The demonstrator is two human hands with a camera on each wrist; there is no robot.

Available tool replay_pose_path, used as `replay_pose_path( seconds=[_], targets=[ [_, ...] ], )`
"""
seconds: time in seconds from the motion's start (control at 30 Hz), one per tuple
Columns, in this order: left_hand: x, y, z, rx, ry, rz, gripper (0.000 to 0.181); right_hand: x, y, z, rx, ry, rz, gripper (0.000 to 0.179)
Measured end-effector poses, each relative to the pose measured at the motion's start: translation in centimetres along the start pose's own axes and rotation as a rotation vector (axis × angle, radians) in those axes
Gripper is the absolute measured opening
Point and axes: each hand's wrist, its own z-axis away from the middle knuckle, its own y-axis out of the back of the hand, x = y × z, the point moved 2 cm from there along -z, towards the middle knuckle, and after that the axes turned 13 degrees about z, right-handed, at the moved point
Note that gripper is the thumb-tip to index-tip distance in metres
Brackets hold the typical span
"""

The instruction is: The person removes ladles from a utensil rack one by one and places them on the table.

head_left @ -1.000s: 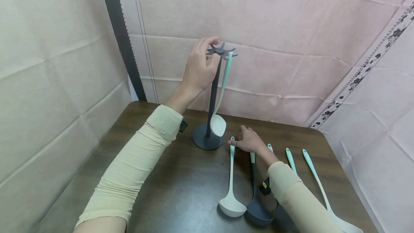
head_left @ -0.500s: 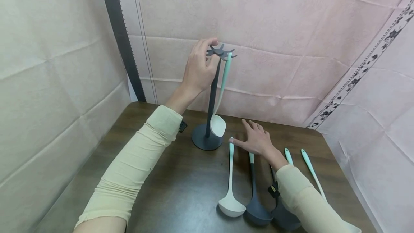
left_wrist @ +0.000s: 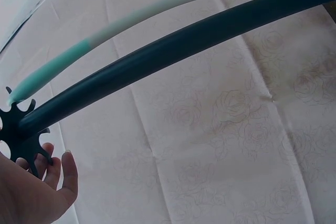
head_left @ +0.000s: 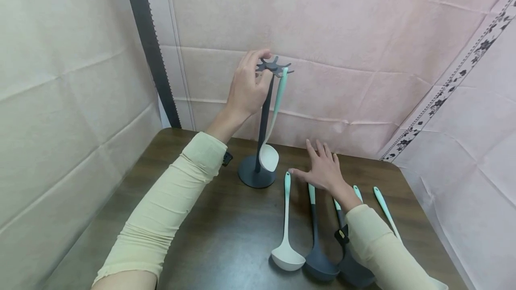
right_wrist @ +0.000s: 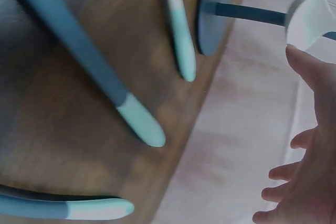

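My left hand holds the prongs at the top of a dark utensil stand. In the left wrist view, its fingers curl at the prongs. A white serving spoon with a mint handle hangs from another prong, bowl down beside the pole. To the right, my right hand is held above the table with spread fingers and nothing in it. Its thumb points toward the handle end of a white ladle lying on the table. A dark ladle lies next to that.
Another dark utensil lies partly under the right forearm. Further right are two mint handles, one a slanted handle, their heads mostly hidden by the sleeve. The wooden table meets cloth-covered walls at the back and sides.
My right hand has moved up and slightly right, away from the white ladle's handle end, and its fingers have spread from a bent pose. The left hand stays on the stand.
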Motion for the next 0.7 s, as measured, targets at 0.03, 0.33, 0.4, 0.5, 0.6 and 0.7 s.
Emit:
replay_pose_path(
  seconds=[0.03, 0.33, 0.4, 0.5, 0.6, 0.7],
  targets=[
    [0.0, 0.0, 0.0, 0.003, -0.001, -0.001, 0.051, -0.1, 0.4, -0.2, 0.014, 0.003, 0.0, 0.116],
    [-0.1, -0.2, -0.1, -0.008, 0.002, -0.009, 0.051, -0.6, 4.1, -1.0, 0.095, 0.0, -0.023, 0.117],
    [-0.1, -0.3, -0.1, -0.008, 0.002, -0.013, 0.051, -0.8, 4.9, -1.1, 0.116, 0.01, -0.026, 0.117],
    [-0.2, -0.3, -0.2, -0.006, 0.001, -0.016, 0.051, -1.1, 6.1, -1.2, 0.137, 0.023, -0.035, 0.118],
    [-0.1, -0.3, -0.3, -0.005, 0.0, -0.017, 0.051, -1.5, 7.2, -1.3, 0.156, 0.022, -0.061, 0.116],
    [0.0, -0.3, -0.4, -0.005, 0.002, -0.017, 0.051, -1.8, 8.2, -1.4, 0.183, 0.021, -0.089, 0.113]
  ],
)
